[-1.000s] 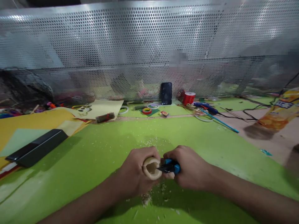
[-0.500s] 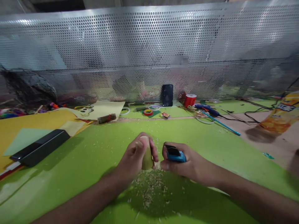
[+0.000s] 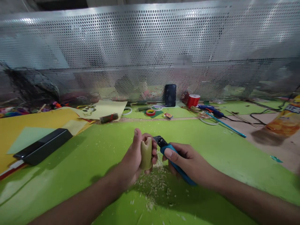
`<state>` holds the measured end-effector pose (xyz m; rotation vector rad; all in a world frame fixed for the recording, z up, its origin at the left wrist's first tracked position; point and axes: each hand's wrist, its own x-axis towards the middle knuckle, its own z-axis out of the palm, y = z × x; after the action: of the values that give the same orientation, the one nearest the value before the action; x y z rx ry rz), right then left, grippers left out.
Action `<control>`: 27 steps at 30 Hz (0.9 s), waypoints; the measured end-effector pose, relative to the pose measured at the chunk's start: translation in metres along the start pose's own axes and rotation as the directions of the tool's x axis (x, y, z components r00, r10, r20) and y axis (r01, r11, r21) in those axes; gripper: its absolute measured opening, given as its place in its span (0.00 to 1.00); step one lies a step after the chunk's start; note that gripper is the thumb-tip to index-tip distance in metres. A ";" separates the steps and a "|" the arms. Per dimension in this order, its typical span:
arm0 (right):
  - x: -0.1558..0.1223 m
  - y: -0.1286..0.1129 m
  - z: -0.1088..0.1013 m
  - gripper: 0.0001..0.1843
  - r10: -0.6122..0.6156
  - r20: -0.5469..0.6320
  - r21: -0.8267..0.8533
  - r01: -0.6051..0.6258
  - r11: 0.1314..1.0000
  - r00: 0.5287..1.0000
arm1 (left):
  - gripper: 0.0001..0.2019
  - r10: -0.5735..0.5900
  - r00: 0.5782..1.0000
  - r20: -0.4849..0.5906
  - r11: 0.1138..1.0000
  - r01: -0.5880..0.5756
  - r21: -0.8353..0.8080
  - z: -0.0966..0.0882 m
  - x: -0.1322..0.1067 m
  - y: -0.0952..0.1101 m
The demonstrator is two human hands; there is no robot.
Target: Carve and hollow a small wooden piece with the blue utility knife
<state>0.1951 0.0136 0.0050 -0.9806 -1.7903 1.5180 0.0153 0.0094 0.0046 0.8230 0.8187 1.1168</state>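
My left hand [image 3: 133, 157] is wrapped round a short piece of bamboo [image 3: 146, 156], held upright, with a notch cut into its top rim and the thumb raised beside it. In my right hand [image 3: 185, 161] is a blue utility knife [image 3: 175, 161], its black head and blade pointing up and left toward the bamboo. The blade tip is close to the fingers of my left hand; whether it touches anything I cannot tell. Pale shavings [image 3: 153, 190] lie scattered below both hands on the green mat [image 3: 93, 175].
Behind stands a perforated metal panel [image 3: 140, 40] with a phone [image 3: 170, 95] leaning on it. Tape rolls, a red spool [image 3: 193, 100], a glue gun [image 3: 211, 110] and a blue stick [image 3: 226, 125] lie before it. A black box [image 3: 43, 146] is left; an orange snack bag [image 3: 284, 118] is right.
My right hand has turned the utility knife, so its blade now points up and left. The left thumb has lifted off the bamboo's top, showing the notch.
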 end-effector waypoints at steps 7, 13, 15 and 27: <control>-0.005 -0.003 0.002 0.23 -0.037 0.017 -0.021 0.037 0.999 0.999 | 0.34 0.029 1.000 0.003 0.998 -0.029 0.055 -0.002 0.001 -0.003; -0.009 -0.006 0.002 0.22 -0.015 0.073 0.037 0.013 0.999 0.997 | 0.32 0.113 0.994 0.013 0.984 -0.113 0.140 -0.008 0.004 -0.005; -0.010 -0.007 0.003 0.23 0.009 0.088 0.039 -0.012 0.999 0.996 | 0.33 0.180 0.983 0.013 0.963 -0.179 0.203 -0.010 0.005 -0.004; -0.013 -0.009 0.012 0.24 0.077 0.095 -0.040 -0.073 0.996 0.992 | 0.32 0.348 0.937 -0.021 0.834 -0.299 0.464 -0.005 -0.004 0.005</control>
<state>0.1917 -0.0044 0.0117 -1.0185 -1.8732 1.6088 0.0085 0.0070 0.0071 1.3458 1.0786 1.2945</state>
